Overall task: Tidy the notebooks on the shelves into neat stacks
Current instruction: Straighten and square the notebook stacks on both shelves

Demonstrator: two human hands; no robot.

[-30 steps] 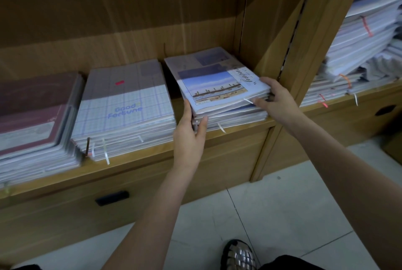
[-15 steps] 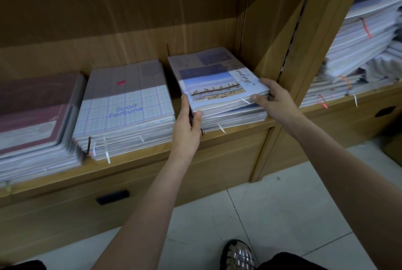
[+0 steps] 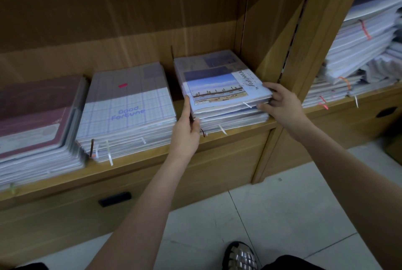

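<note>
Notebooks lie in three stacks on a wooden shelf (image 3: 139, 167) above pale floor tiles (image 3: 282, 215). The left hand (image 3: 186, 130) presses flat-fingered against the landscape-cover stack (image 3: 219, 93); the right hand (image 3: 280, 104) pinches its right corner.

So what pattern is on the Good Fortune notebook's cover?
A pale blue-and-white grid on the Good Fortune notebook, with blue lettering; the head view shows it.
</note>
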